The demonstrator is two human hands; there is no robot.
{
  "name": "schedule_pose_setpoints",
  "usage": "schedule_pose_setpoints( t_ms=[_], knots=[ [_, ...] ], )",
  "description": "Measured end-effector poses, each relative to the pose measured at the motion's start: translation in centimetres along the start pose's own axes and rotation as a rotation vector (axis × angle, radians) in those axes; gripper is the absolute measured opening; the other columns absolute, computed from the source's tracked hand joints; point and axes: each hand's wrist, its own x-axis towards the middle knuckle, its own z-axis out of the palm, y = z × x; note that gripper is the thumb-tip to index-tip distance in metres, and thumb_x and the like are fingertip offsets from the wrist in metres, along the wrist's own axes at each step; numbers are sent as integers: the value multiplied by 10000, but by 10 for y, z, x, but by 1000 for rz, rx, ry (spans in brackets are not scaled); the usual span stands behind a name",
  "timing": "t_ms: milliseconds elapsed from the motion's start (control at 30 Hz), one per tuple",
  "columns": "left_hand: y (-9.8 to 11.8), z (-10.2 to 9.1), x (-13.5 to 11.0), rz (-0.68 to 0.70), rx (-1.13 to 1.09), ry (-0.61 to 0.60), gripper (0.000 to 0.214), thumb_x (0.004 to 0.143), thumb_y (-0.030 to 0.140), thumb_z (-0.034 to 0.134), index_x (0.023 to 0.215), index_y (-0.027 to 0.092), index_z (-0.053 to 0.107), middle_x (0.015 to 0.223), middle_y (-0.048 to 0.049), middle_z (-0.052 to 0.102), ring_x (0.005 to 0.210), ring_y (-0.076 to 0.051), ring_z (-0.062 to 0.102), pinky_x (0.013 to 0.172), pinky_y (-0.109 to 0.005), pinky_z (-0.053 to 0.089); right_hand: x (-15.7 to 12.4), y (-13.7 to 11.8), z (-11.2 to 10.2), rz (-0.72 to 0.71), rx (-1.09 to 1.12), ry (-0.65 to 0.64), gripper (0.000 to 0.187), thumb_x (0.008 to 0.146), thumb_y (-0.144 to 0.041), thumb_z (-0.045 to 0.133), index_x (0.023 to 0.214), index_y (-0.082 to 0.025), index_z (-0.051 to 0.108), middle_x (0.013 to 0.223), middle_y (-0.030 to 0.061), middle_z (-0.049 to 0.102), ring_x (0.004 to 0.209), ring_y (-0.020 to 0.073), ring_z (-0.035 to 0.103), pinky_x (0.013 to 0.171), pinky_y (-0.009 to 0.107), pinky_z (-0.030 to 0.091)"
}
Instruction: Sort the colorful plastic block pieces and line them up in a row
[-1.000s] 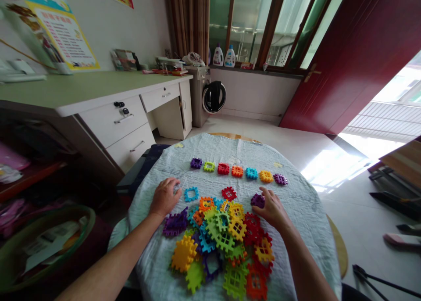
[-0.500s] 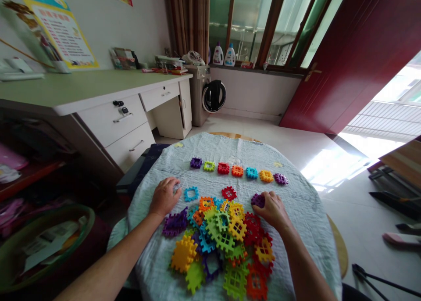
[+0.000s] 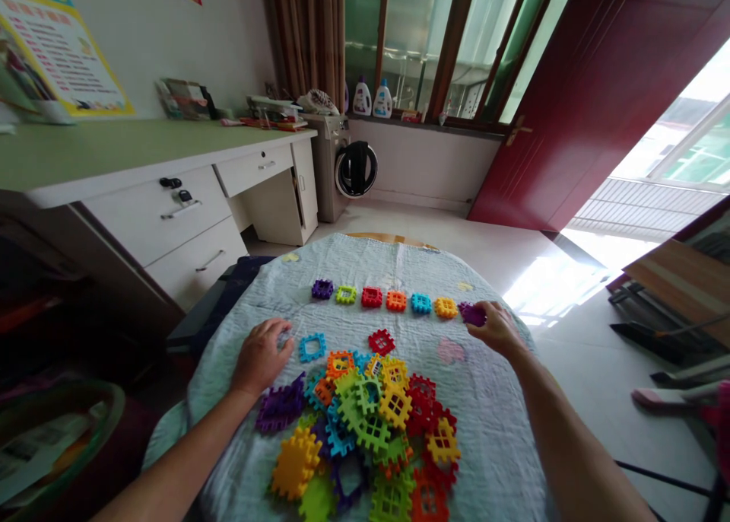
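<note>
My right hand (image 3: pixel 498 329) is at the right end of a row of small plastic building tiles, its fingers closed on a purple building tile (image 3: pixel 474 316). Whether another purple piece lies beneath it is hidden by the fingers. Leftward along the row are a yellow tile (image 3: pixel 445 307), a blue tile (image 3: pixel 420 303), an orange tile (image 3: pixel 396 300), a red tile (image 3: pixel 372 297), a green tile (image 3: pixel 345 294) and a dark purple tile (image 3: pixel 322 289). My left hand (image 3: pixel 262 357) rests open on the cloth, thumb apart from the fingers, beside a blue square frame (image 3: pixel 312 347).
A heap of mixed tiles (image 3: pixel 365 415) covers the near middle of the round table's pale cloth (image 3: pixel 490 446). A single red tile (image 3: pixel 382 342) lies just beyond it. Left of the table stands a white desk (image 3: pixel 188 237); a basket (image 3: pixel 108 415) is at lower left.
My right hand has moved away from the heap, forward and right, carrying the purple tile to the row's end. The camera view has shifted slightly right; my left hand stays by the blue frame.
</note>
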Motion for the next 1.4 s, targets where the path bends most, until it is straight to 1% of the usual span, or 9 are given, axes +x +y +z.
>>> schedule_pose_setpoints(
  t_ms=[200,433,600,767,900,967,1067,1167,1400],
  knots=[
    [-3,1,-1,-14,-6,-11,228,826,315,508,972,184,625,1063,-126,678,1033,-284,619,966,-445,489,46,29,5,-18,14,-100,498,666,-311,693,1151,-205,651,1122,102,616,999,250,582,894,356,452],
    [-2,-1,-1,-18,-7,-12,230,829,318,507,974,190,632,1066,-121,684,1048,-284,620,983,-446,486,73,53,14,-83,53,-163,530,622,-209,687,1152,-229,674,1152,89,619,1044,260,576,911,365,442],
    [-1,-1,-1,-26,-5,-9,224,825,328,514,969,201,629,1061,-113,686,1039,-284,624,977,-443,491,73,54,18,-118,31,-208,505,596,-166,688,1092,-258,705,1106,77,637,1013,260,581,888,361,443],
    [-2,-1,-1,-16,-2,-8,227,826,331,515,976,201,624,1059,-113,683,1043,-287,623,977,-444,491,68,49,18,-84,-25,-251,531,631,-214,682,1161,-248,683,1135,98,618,1016,271,578,913,375,437],
    [-2,-1,-2,-21,0,-9,229,825,336,514,975,204,624,1063,-115,682,1042,-289,623,977,-446,492,69,49,17,-83,-36,-261,670,624,-222,697,1288,-197,613,1219,136,592,1087,295,560,963,388,416],
    [-2,-1,-1,-25,-4,-11,226,818,335,519,973,207,623,1061,-112,685,1042,-288,623,980,-445,492,69,49,18,-86,-32,-248,715,602,-209,708,1308,-199,596,1240,132,588,1104,299,557,966,385,416],
    [-2,-1,-1,-29,-2,-12,226,816,336,521,972,209,622,1059,-108,686,1040,-283,624,979,-440,493,70,48,20,-88,-37,-254,618,580,-168,696,1193,-243,660,1159,91,622,1034,279,582,918,369,438],
    [-2,-1,-1,-24,-1,-9,227,821,338,515,973,207,621,1061,-108,681,1041,-284,623,977,-443,493,71,46,23,-95,-29,-260,521,571,-129,675,1076,-255,696,1061,65,645,955,253,594,859,347,451],
    [-2,-1,-2,-21,-4,-17,225,828,334,512,979,203,617,1055,-109,674,1038,-285,619,972,-442,488,75,46,25,-142,-63,-299,581,567,-103,645,1131,-235,681,1104,73,655,962,248,599,847,333,455]
  ],
)
